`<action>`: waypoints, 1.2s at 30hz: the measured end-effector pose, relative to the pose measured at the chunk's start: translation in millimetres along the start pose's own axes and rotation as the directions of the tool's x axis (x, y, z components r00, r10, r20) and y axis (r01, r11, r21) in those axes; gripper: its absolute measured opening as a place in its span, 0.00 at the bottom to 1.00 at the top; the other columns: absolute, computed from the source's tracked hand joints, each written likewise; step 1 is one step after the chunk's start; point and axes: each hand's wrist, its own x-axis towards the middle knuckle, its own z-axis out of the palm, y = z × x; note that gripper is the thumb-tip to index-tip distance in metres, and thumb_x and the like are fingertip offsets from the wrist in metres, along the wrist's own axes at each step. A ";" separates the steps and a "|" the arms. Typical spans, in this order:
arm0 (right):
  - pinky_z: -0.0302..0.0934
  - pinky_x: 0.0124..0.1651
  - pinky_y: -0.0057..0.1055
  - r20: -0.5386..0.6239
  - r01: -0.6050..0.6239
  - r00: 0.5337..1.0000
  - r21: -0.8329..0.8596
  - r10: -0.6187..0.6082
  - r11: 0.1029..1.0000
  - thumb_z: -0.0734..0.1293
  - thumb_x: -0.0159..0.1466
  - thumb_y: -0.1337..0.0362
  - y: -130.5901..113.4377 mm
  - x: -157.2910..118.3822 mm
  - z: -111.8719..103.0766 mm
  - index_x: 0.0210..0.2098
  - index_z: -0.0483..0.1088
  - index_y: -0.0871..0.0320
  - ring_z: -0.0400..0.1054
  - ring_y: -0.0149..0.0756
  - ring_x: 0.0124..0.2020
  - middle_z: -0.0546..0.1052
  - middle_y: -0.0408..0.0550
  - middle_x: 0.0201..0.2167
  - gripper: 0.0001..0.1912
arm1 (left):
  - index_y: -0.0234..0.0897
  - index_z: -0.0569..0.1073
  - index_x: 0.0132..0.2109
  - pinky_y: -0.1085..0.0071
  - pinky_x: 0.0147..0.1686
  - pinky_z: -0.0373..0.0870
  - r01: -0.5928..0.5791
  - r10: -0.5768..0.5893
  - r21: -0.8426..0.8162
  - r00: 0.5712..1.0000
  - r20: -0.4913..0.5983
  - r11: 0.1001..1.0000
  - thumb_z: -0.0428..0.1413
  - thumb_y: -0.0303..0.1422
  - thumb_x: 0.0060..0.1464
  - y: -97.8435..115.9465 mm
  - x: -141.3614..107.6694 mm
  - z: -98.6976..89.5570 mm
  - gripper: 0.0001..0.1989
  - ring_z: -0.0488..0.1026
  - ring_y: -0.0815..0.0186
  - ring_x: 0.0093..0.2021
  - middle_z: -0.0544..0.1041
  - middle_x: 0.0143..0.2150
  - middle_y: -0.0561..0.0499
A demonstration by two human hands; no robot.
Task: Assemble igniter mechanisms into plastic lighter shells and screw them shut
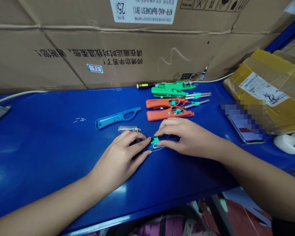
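My left hand and my right hand meet at the middle of the blue workbench. Between their fingers they hold a blue plastic utility-lighter shell with a teal part in it; the fingers hide most of it. Just above my left hand lies a metal lighter nozzle tube. Beside it rests an empty-handled blue lighter shell. Orange lighter shells and green ones lie farther back, some with metal nozzles.
Several tiny metal pieces lie at left. A yellow-handled screwdriver lies by the cardboard cartons along the back. At right are a phone, a taped parcel and a white object.
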 end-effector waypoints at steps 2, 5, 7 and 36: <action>0.66 0.50 0.34 -0.006 -0.013 1.000 0.022 0.013 1.000 0.70 0.66 0.66 0.2 0.9 1.5 0.44 0.78 0.58 0.74 0.38 0.45 0.80 0.49 0.43 0.07 | 0.34 0.77 0.55 0.57 0.50 0.75 -0.015 0.014 0.033 1.000 0.006 0.999 0.57 0.32 0.64 -0.2 0.1 -0.3 0.14 0.73 0.57 0.49 0.76 0.49 0.42; 0.65 0.46 0.33 -0.018 0.001 1.000 0.035 0.000 0.999 0.70 0.66 0.67 1.9 1.4 4.4 0.39 0.78 0.59 0.74 0.36 0.41 0.80 0.48 0.39 0.05 | 0.33 0.78 0.55 0.56 0.48 0.76 -0.056 0.052 0.147 0.998 0.028 0.988 0.56 0.32 0.65 2.5 1.1 -1.9 0.14 0.73 0.55 0.48 0.76 0.49 0.41; 0.64 0.46 0.34 -0.031 0.045 0.998 -0.029 -0.046 0.999 0.68 0.67 0.67 2.7 0.7 6.2 0.37 0.78 0.60 0.73 0.37 0.40 0.80 0.48 0.37 0.06 | 0.31 0.78 0.55 0.54 0.44 0.77 -0.091 0.079 0.259 0.995 0.056 0.962 0.55 0.33 0.66 6.8 1.8 -3.1 0.15 0.74 0.53 0.46 0.77 0.48 0.40; 0.59 0.33 0.28 -0.076 -0.222 0.968 0.196 0.240 0.955 0.72 0.62 0.60 4.1 5.3 2.8 0.29 0.76 0.59 0.64 0.30 0.28 0.76 0.43 0.26 0.09 | 0.38 0.77 0.57 0.52 0.48 0.75 -0.051 0.040 0.228 0.998 0.053 0.972 0.55 0.34 0.66 -4.7 -0.6 -12.2 0.15 0.74 0.52 0.52 0.81 0.54 0.47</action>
